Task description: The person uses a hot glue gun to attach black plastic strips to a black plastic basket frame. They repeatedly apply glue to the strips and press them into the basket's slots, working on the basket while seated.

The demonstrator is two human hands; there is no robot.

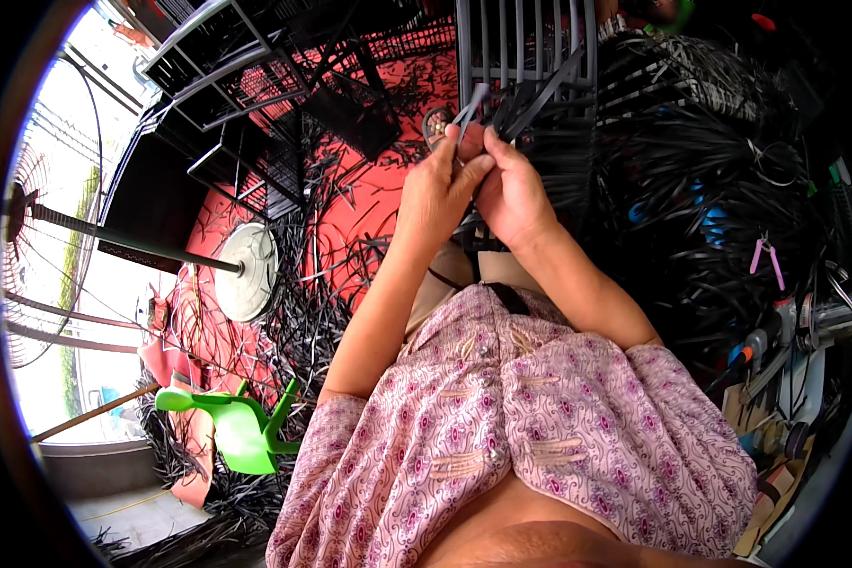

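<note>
Both hands meet in front of my lap. My left hand [435, 189] is closed, pinching a flat grey plastic strip [475, 99] that sticks up past its fingertips. Against it, my right hand [519, 194] is closed too, its fingertips on the strip close to the left thumb. The grip between the fingers is partly hidden. Just beyond them stands a dark frame [525, 74] with long parallel bars. Loose dark strips [540, 106] hang over its near end, beside my right fingertips.
Bundles of black strips [663, 133] fill the right side, with pink-handled pliers [767, 263] on them. At left are a fan stand with a round base [246, 273], a bright green plastic chair [241, 431] and stacked black frames [227, 66]. Strip scraps litter the red floor [350, 204].
</note>
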